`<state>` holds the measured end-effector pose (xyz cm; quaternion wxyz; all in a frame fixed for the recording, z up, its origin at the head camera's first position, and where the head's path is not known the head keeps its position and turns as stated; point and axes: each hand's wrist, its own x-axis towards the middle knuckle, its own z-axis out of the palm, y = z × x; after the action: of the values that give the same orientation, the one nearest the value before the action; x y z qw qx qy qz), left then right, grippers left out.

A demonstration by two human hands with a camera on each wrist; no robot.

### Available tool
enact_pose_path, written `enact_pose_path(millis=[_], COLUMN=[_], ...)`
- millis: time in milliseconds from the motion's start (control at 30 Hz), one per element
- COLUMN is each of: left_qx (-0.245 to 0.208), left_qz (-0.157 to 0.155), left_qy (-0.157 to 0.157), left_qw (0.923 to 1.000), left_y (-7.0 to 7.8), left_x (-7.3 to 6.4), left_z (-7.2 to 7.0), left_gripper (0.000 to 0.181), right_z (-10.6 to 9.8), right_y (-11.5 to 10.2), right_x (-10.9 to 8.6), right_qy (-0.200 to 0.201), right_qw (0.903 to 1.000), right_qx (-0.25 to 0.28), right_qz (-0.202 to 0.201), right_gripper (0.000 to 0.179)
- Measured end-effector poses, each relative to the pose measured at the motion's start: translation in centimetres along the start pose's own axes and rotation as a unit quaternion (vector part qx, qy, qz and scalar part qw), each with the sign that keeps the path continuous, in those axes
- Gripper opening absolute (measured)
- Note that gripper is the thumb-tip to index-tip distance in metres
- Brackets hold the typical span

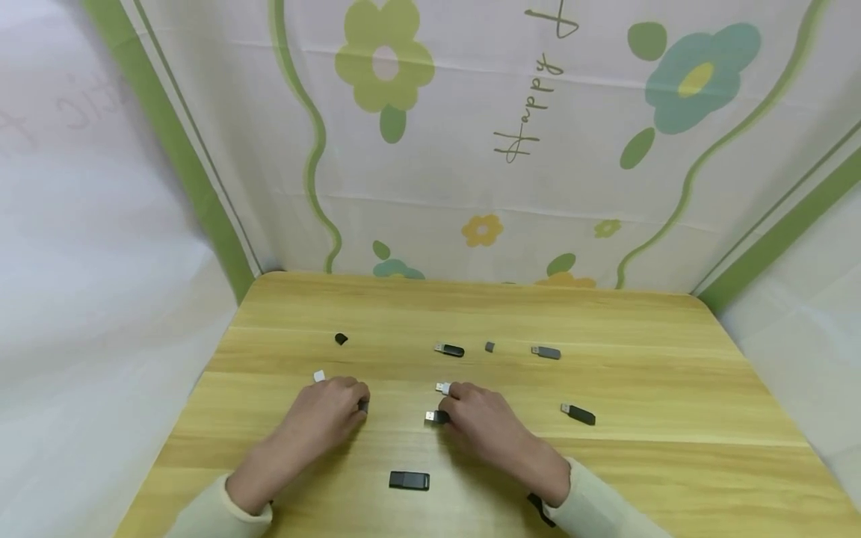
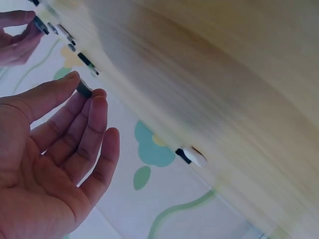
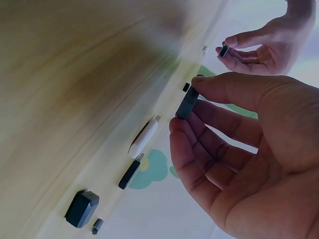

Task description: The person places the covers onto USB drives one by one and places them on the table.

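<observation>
My left hand (image 1: 326, 411) pinches a small dark USB cap (image 2: 83, 89) between thumb and fingers, low over the table. To its right, my right hand (image 1: 480, 418) holds a dark USB stick (image 3: 187, 103) by its body, the silver plug pointing left toward the cap. Plug and cap are apart. A white USB stick (image 1: 443, 388) lies just beyond the right fingers, partly covered by them. Behind the left hand lies a white cap (image 1: 319, 376). In front, between the forearms, rests a black USB stick (image 1: 409, 480).
At the back of the wooden table (image 1: 646, 351) lie a black cap (image 1: 341, 338), a black USB stick (image 1: 451, 350), a grey cap (image 1: 489, 347) and a grey USB stick (image 1: 546, 352). Another black stick (image 1: 580, 415) lies right. A dark object (image 1: 541, 509) shows beside the right sleeve.
</observation>
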<state>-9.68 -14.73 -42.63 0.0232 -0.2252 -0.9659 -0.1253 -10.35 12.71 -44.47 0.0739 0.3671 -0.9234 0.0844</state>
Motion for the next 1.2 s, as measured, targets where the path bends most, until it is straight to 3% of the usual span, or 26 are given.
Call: enact_pose_path(millis=[367,733,1200], left_qx=[0.008,0.005,0.002], left_qz=[0.050,0.065,0.089], left_qy=[0.024,0.007,0.014], left_qw=[0.9984,0.9978,0.9959], left_y=[0.9,2.0,2.6], left_x=[0.5,1.1,1.3], left_z=[1.1,1.4,1.8], left_gripper=[0.014,0.017,0.015], right_z=[-0.1,-0.1,-0.2], right_y=[-0.6,-1.0,-1.9], right_x=[0.3,1.0,1.7], right_qy=[0.003,-0.002,-0.002], right_qw=[0.9999,0.9999,0.9997], right_qx=[0.011,0.010,0.009], right_qz=[-0.003,-0.006,-0.023], right_gripper=[0.009,0.008,0.008])
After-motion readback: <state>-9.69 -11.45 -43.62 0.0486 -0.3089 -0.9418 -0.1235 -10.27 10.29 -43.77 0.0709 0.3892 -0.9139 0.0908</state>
